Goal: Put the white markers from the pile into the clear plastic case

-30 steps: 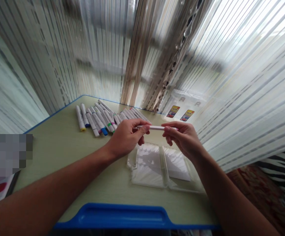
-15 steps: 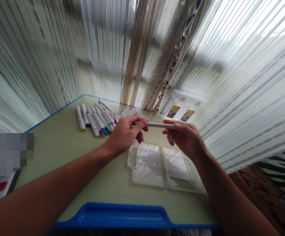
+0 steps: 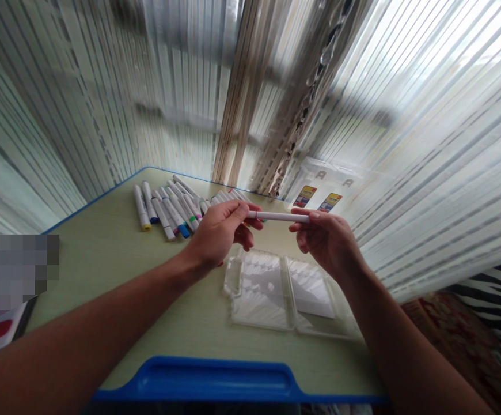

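A slim white marker (image 3: 279,217) is held level in the air between both hands. My left hand (image 3: 218,230) pinches its left end between thumb and fingers, where a thin pinkish ring shows on the barrel. Its right end sits in the fingertips of my right hand (image 3: 328,233). A small red tip shows below my left palm; what it belongs to is hidden. Under the hands a clear plastic case (image 3: 261,323) lies opened flat on the table, with white paper inside. Several white markers (image 3: 168,210) with coloured ends lie loosely at the back left, partly behind my left hand.
The pale green table (image 3: 103,271) has a blue rim and a blue tray (image 3: 216,377) at the front edge. A clear package (image 3: 319,178) with two yellow labels stands at the back right. String curtains (image 3: 181,104) hang behind.
The marker has shifted slightly up and my left grip has moved a little along it, so the pinkish ring now shows. A red tip has appeared below my left palm.
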Tool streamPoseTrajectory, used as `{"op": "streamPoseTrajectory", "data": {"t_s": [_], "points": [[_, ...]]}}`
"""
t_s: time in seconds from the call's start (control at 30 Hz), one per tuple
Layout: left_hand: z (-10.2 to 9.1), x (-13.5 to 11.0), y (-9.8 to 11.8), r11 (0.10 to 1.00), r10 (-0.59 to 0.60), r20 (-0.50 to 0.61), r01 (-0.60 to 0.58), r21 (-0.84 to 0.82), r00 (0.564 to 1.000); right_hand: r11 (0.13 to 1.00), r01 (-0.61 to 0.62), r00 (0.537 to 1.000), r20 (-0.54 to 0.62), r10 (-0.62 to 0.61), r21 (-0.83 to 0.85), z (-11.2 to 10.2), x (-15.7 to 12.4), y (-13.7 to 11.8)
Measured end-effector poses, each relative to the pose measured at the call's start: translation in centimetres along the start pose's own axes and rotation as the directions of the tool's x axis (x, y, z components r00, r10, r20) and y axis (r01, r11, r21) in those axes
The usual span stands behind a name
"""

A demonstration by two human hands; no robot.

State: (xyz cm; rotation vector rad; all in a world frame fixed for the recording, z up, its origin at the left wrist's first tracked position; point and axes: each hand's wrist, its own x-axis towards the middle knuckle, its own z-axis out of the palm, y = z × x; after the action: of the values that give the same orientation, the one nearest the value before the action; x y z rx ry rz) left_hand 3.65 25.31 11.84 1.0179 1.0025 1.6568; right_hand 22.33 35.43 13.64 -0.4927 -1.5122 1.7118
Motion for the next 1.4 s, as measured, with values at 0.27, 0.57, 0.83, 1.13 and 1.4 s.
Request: {"op": "streamPoseTrajectory", "data": {"t_s": [0.27,0.57,0.83,1.13,1.4], "points": [[0.1,-0.4,0.7,0.993,0.002,0.1,0.011,-0.121,0.995,0.997,-0.033,0.994,-0.106,0.039,0.064,0.0,0.3,-0.3],[0.1,-0.8,0.8,0.99,0.035,0.246,0.0,-0.143,0.969,0.983,-0.104,0.973,-0.191,0.132,0.15,-0.1,0.5,-0.5],[0.3,-1.2,1.2,0.998,0.061,0.31,-0.059,-0.016,0.949,0.975,-0.127,0.961,-0.222,0.167,0.183,-0.6,0.7,-0.5],[0.3,-1.1,1.1,0.989,0.089,0.252,-0.115,0.093,0.964,0.983,-0.104,0.956,-0.259,0.141,0.152,-0.7,0.7,-0.3],[-0.1,-0.6,0.5,0.99,0.047,0.11,-0.061,0.128,0.993,0.996,-0.031,0.973,-0.226,0.049,0.08,-0.6,0.6,0.0]]}}
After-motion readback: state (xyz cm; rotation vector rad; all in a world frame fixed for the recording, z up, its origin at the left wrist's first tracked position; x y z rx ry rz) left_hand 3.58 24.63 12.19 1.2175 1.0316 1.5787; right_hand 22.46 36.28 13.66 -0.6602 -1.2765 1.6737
